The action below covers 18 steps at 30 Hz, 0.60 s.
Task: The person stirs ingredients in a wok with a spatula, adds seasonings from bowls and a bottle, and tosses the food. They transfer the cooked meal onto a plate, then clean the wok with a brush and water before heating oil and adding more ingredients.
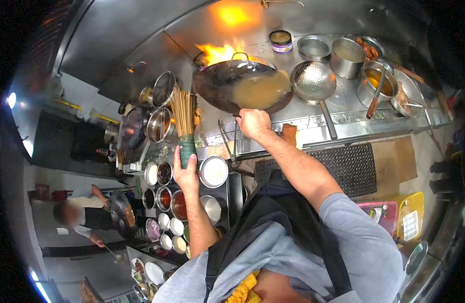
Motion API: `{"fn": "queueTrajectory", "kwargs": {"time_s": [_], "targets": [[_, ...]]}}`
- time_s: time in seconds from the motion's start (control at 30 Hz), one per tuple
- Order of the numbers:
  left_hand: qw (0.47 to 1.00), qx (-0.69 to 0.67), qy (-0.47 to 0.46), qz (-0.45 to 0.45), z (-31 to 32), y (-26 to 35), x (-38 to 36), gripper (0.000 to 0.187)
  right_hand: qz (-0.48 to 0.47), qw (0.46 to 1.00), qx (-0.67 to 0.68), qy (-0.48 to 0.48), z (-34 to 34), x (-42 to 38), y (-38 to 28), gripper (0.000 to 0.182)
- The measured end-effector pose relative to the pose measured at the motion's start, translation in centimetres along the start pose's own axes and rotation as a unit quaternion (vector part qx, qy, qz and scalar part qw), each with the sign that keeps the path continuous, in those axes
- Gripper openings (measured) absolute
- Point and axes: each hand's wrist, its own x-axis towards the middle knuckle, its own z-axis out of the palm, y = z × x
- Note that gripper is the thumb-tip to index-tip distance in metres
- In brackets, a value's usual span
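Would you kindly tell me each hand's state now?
Left hand: closed, holding the tan, green-bound bamboo brush.
Right hand: closed, holding the dark round metal wok at its near side.

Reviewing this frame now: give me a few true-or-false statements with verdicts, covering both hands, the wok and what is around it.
1. The left hand holds a brush of thin sticks by its green-bound part. True.
2. The right hand grips the near edge of the wok. True.
3. The wok is empty. False: cloudy liquid lies in it.
4. Flames show behind the wok. True.
5. Nothing lies to the right of the wok in the picture. False: a perforated strainer is right beside it.
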Motion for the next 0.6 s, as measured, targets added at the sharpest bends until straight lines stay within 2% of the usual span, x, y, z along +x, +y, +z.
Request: {"fn": "queueTrajectory", "kwargs": {"time_s": [0.03,0.1,0.13,0.2,0.37,0.6], "targets": [[1.000,0.001,-0.001,0.001,-0.3,-0.9,0.1,0.056,0.001,1.000,0.000,0.001,-0.1,-0.3,0.0,0.023],[0.996,0.036,-0.001,0.083,-0.6,-1.9,0.2,0.056,0.017,0.999,0.019,0.026,-1.0,-0.7,-0.2,0.023],[0.996,0.036,-0.005,0.083,-0.7,-2.5,0.1,0.056,0.021,0.999,0.018,0.027,-1.4,-0.8,-0.2,0.023],[0.999,-0.019,-0.016,0.046,-0.3,-1.4,-0.5,0.056,0.042,0.997,0.047,0.037,-2.8,-0.8,-0.6,0.024],[0.999,-0.015,-0.024,0.015,1.1,-0.8,-0.6,0.056,0.087,0.989,0.080,0.094,-3.7,-0.2,-0.2,0.027],[0.999,0.005,-0.037,-0.033,3.5,-1.6,0.6,0.055,0.151,0.947,0.207,0.192,-3.6,1.4,1.0,0.029]]}}
